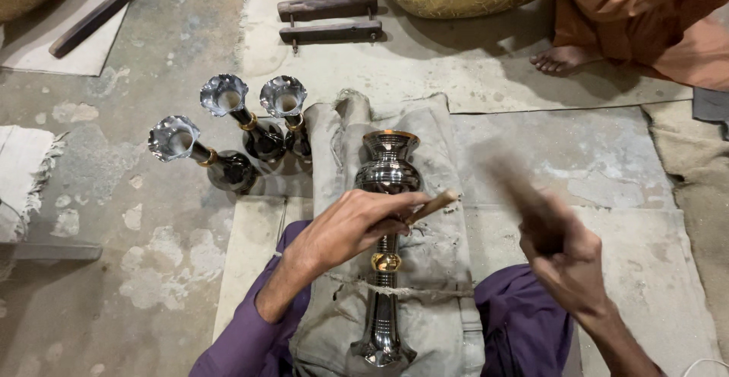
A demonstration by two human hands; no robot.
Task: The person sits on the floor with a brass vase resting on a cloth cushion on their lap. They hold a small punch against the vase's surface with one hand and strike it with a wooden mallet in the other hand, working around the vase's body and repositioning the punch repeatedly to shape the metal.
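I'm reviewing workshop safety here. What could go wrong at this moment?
The right hand swings a blurred striker toward the stick that the left hand holds on the vase; a miss may hit fingers or dent the metal. The vase lies loose on cloth and might roll.

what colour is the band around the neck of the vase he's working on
Gold, on a shiny dark silver vase; the band shows best in the head view.
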